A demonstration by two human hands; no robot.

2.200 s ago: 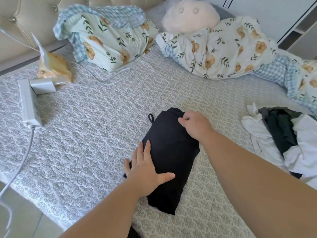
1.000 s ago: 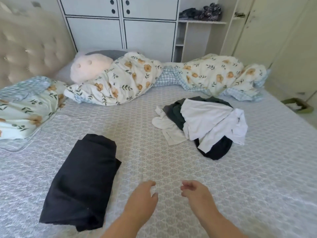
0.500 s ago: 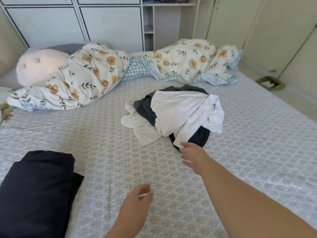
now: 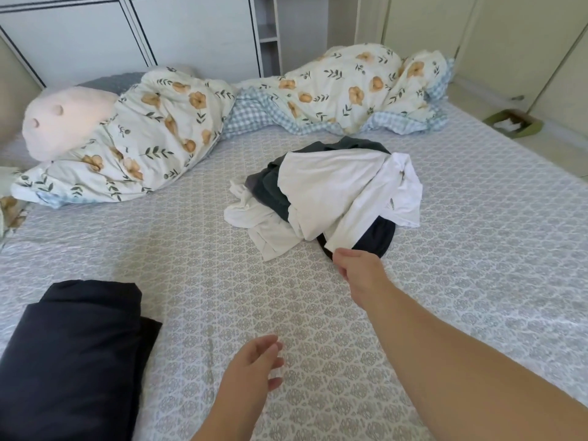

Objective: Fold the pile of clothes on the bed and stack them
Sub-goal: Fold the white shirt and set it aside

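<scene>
Right hand has advanced to the pile, fingers curled at its near edge, grasp unconfirmed; left hand hovers spread.

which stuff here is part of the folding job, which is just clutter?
Job:
- clothes pile, unfolded
- folded black garment
- right hand, at the pile's near edge
- left hand, empty

Clutter:
- floral duvet
- pink plush
- green tray on the floor
</scene>
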